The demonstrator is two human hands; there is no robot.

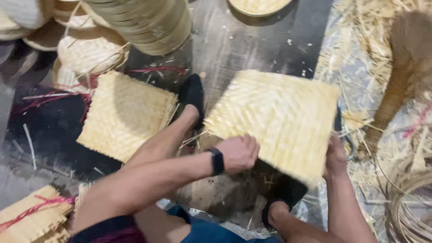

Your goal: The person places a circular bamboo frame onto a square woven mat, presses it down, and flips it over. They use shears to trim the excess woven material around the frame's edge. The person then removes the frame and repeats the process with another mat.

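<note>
Head view, left hand (pixel 238 154) clenched on the near edge of a square woven straw mat (pixel 274 121), right hand (pixel 335 157) gripping its right corner, mat tilted above the dark floor (pixel 234 40), stack of similar mats (pixel 123 114) lying left, loose straw (pixel 373 54) along the right edge.

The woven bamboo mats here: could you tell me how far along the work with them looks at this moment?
Done: one square woven mat lies flat on the floor, and round woven trays are stacked behind it. In hand: the left hand and right hand grip a second woven mat by its near edges, blurred in the picture. Left: bundled bamboo strips tied with red cord lie unwoven.
</note>
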